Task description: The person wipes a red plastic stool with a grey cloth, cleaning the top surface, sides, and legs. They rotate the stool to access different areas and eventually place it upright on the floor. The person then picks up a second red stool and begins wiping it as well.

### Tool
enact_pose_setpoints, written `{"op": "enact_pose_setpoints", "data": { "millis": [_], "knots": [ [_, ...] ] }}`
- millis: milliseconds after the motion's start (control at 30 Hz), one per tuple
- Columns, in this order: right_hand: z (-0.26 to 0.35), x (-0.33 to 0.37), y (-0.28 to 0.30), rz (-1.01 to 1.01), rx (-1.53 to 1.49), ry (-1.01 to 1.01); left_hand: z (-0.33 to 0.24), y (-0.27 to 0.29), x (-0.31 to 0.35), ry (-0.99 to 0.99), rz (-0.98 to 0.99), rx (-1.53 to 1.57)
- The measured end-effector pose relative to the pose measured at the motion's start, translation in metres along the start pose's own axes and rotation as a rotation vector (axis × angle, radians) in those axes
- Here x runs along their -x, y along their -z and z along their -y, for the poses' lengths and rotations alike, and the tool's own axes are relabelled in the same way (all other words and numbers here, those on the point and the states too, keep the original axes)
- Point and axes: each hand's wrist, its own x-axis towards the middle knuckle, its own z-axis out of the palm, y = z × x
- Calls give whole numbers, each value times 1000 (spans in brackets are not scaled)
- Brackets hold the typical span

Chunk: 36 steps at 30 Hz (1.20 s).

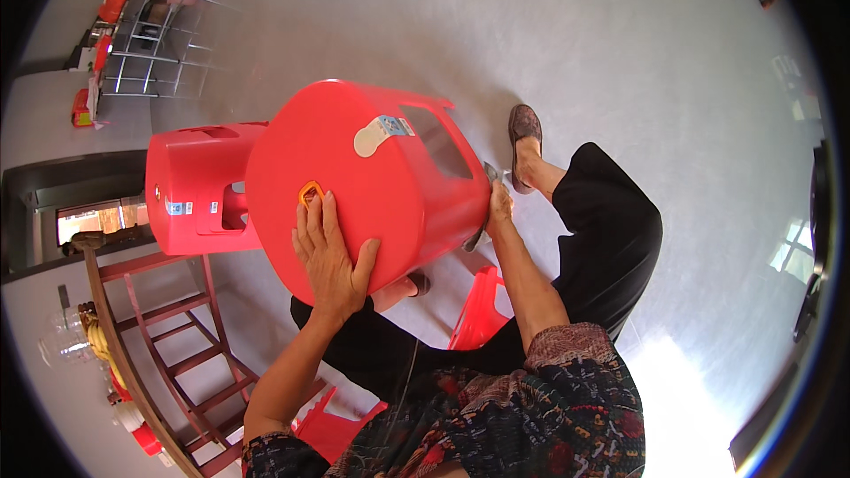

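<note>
Red stool [372,204] tilted between hands; second stool [190,173] left of it. Left hand [329,267] spread flat on red stool's seat; right hand [501,205] at its leg end, can't tell if gripping.

Around me a smooth grey floor [620,53] is stretching out, bright light [668,398] is glaring across it, a metal rack [150,57] is standing far left, and a brown wooden stand [166,312] is lining the pale wall [44,119].
</note>
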Motion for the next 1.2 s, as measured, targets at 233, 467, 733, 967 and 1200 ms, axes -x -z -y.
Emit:
{"op": "enact_pose_setpoints", "data": {
  "millis": [233, 467, 733, 967, 1200],
  "knots": [
    [120, 146, 4, -24, 169, 147, -3, -7, -3, -1, -54, -23],
    [184, 292, -3, -190, 283, 996, 0, -13, -4, -15, -78, -39],
    [140, 166, 8, 13, 350, 1021, -5, -4, -6, -28, -13, 1],
    [116, 104, 17, 168, 375, 607, 0, 0, -5, -33, 43, 10],
    [149, -7, -29, 274, 822, 895, -4, 2, -13, -49, 104, 36]
  ]
}}
